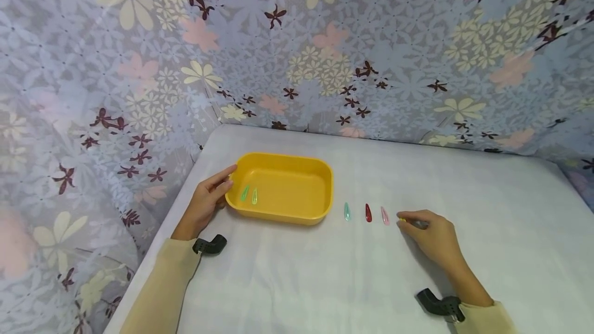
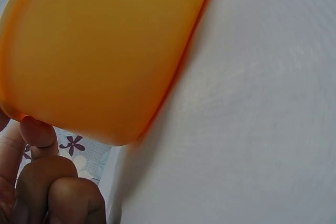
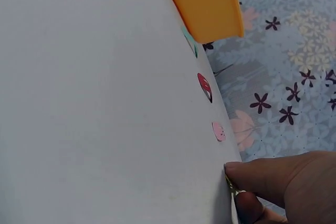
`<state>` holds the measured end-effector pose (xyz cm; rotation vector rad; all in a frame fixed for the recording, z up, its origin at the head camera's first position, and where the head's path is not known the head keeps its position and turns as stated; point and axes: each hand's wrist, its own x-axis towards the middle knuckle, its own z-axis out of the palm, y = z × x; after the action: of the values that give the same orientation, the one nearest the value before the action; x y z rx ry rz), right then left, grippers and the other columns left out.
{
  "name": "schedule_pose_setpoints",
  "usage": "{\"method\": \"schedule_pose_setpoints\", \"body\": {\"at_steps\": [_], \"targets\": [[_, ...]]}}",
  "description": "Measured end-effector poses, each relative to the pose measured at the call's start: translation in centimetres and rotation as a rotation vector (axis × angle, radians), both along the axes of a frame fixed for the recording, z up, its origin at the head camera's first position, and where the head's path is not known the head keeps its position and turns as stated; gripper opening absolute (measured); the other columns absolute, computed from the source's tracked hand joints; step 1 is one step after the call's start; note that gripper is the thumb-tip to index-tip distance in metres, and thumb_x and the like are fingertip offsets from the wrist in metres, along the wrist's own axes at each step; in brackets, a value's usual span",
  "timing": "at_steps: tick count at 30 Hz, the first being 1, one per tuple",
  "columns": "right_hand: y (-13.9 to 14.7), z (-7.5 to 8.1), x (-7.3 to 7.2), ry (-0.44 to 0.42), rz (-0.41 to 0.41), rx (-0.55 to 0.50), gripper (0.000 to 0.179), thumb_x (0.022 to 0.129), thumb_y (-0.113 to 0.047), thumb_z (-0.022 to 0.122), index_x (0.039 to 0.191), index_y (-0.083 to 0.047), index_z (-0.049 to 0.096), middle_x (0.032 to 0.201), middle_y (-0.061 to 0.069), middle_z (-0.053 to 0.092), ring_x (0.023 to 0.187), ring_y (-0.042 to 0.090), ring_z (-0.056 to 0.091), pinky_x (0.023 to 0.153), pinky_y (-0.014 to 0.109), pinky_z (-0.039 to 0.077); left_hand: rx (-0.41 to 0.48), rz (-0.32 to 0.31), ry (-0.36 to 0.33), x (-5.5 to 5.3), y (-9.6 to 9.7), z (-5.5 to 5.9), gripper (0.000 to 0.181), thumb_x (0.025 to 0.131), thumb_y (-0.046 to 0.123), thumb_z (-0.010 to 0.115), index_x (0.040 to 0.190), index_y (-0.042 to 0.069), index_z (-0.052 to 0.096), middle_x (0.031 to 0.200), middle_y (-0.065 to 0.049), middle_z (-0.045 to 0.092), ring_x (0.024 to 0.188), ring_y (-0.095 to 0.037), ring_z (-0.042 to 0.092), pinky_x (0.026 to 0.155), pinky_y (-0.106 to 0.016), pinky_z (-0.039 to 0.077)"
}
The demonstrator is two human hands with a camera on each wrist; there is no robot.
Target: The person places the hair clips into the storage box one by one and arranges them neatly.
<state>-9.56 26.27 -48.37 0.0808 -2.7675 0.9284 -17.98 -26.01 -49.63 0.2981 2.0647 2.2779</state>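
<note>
A yellow plastic tray (image 1: 287,215) stands on the white cloth, with a green hair clip (image 1: 244,193) and a yellow-green hair clip (image 1: 254,196) lying inside. My left hand (image 1: 204,201) grips the tray's left end, thumb and fingers at the rim. Right of the tray, a teal hair clip (image 1: 347,211), a red hair clip (image 1: 368,213) and a pink hair clip (image 1: 385,216) lie in a row. Just past the pink one, my right hand (image 1: 433,233) pinches a yellow hair clip (image 3: 230,183) between thumb and finger, low over the cloth; the fingers hide most of it.
White cloth (image 1: 325,282) covers the table. A flowered curtain (image 1: 278,66) hangs behind it and along the left side. Each wrist bears a black camera mount, the left mount (image 1: 210,245) near the tray's front left corner.
</note>
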Motion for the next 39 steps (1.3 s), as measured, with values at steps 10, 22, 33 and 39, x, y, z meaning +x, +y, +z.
{"method": "schedule_pose_setpoints", "body": {"at_steps": [10,22,33,39], "targets": [[-0.3,0.2,-0.3,0.002,-0.012,0.002,0.022,0.092,-0.019,0.079,0.111,-0.008,0.08,0.103,0.014,0.076,0.107,0.042,0.066,0.086,0.06,0.05,-0.002,0.014,-0.017,0.0,-0.3,0.3,0.05,0.105,0.02,0.062,0.151,0.005,0.05,0.101,-0.004,0.049,0.055,-0.01,0.033,0.051,-0.022,0.03],[0.9,0.5,-0.6,-0.154,-0.06,-0.088,0.043,0.094,-0.044,0.074,0.119,-0.009,0.078,0.125,0.021,0.068,0.128,0.049,0.052,0.102,0.067,0.038,0.005,0.004,-0.012,-0.2,-0.1,0.2,0.049,0.105,0.02,0.061,0.151,0.006,0.051,0.097,-0.003,0.047,0.056,-0.011,0.033,0.052,-0.024,0.029],[1.4,0.7,-0.5,-0.267,-0.029,-0.162,0.052,0.095,-0.05,0.07,0.129,-0.01,0.073,0.136,0.022,0.061,0.138,0.049,0.042,0.107,0.068,0.033,-0.003,0.019,-0.043,-0.1,-0.1,0.1,0.05,0.104,0.023,0.063,0.151,0.009,0.052,0.1,-0.004,0.047,0.057,-0.012,0.033,0.052,-0.023,0.031],[1.8,0.6,-0.3,-0.292,-0.039,-0.215,0.057,0.095,-0.051,0.07,0.133,-0.009,0.07,0.14,0.021,0.059,0.141,0.049,0.038,0.107,0.068,0.032,0.004,0.016,-0.046,-0.2,0.0,0.0,0.05,0.103,0.023,0.064,0.15,0.01,0.053,0.1,-0.003,0.048,0.056,-0.011,0.033,0.052,-0.023,0.03]]}}
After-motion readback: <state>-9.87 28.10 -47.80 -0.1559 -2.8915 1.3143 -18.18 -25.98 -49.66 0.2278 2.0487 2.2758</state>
